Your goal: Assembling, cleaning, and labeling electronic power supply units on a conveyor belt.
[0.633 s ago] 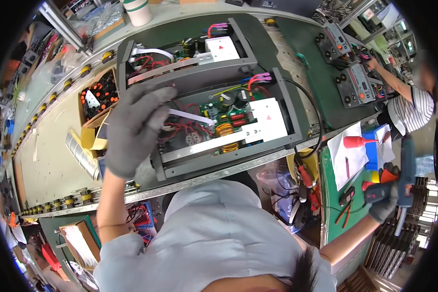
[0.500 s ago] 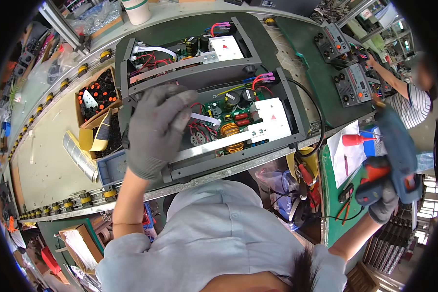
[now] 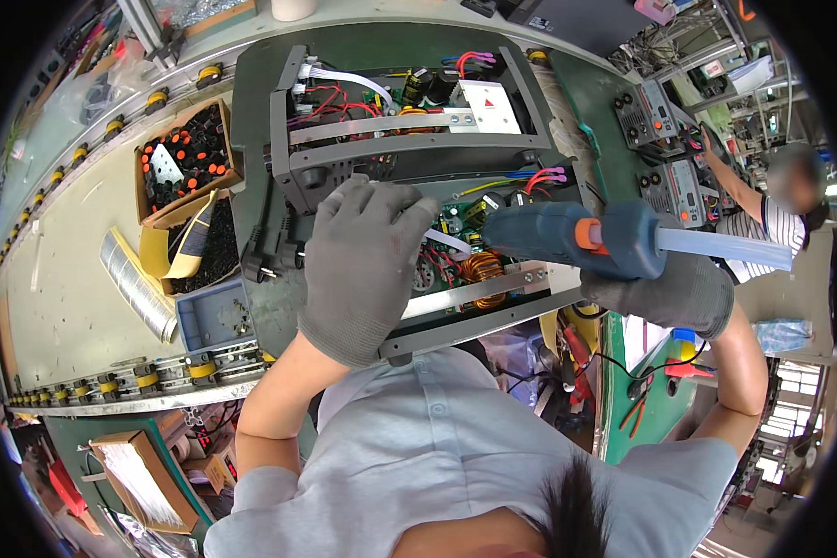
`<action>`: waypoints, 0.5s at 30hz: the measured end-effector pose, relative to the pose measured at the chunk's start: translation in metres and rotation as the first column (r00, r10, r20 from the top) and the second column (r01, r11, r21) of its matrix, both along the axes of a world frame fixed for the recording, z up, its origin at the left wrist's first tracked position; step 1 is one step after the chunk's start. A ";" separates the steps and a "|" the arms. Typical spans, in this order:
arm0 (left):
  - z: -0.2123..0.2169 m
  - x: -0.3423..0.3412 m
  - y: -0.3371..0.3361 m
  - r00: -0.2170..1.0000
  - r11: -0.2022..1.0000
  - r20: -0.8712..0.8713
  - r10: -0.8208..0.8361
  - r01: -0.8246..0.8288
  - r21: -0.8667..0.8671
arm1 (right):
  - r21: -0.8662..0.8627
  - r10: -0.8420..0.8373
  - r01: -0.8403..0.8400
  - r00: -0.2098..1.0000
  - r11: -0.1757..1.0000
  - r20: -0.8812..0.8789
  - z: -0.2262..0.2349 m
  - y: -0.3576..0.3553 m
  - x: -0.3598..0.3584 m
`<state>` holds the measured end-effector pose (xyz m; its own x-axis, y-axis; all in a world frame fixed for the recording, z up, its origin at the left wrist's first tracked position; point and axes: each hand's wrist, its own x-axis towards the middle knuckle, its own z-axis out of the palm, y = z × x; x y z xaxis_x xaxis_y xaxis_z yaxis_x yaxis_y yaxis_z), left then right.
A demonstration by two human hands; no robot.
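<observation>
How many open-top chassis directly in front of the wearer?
2. The nearer chassis is partly covered by the left hand and the hot glue gun; the farther chassis sits just beyond it. No third seems hidden there.

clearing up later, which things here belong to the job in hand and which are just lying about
Seemingly in the job:
blue glue gun, gripped by the right hand
near open chassis, by the left hand

Probably just lying about:
silver roll
blue-grey tray
</observation>
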<state>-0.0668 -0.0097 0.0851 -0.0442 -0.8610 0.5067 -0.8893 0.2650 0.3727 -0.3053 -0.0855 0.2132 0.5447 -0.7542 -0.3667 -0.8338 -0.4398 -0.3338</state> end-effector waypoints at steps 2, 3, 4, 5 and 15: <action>0.000 -0.001 -0.001 1.000 1.000 0.009 0.002 -0.002 -0.007 | -0.101 0.034 -0.050 0.988 0.994 -0.153 0.006 0.001 0.006; -0.001 -0.001 -0.001 1.000 1.000 0.016 0.001 -0.001 -0.016 | -0.097 0.054 -0.071 0.985 0.993 -0.164 0.009 0.000 0.009; -0.001 -0.001 -0.002 1.000 1.000 0.025 0.000 0.000 -0.011 | -0.117 0.110 -0.125 0.985 0.985 -0.132 0.010 -0.001 0.012; -0.001 -0.001 -0.002 1.000 1.000 0.020 -0.004 0.005 -0.024 | -0.094 0.069 -0.086 0.982 0.992 -0.176 0.011 -0.002 0.014; -0.003 -0.005 -0.005 0.999 1.000 0.042 0.004 -0.003 -0.012 | -0.107 0.046 -0.054 0.996 0.993 -0.074 -0.001 -0.002 0.021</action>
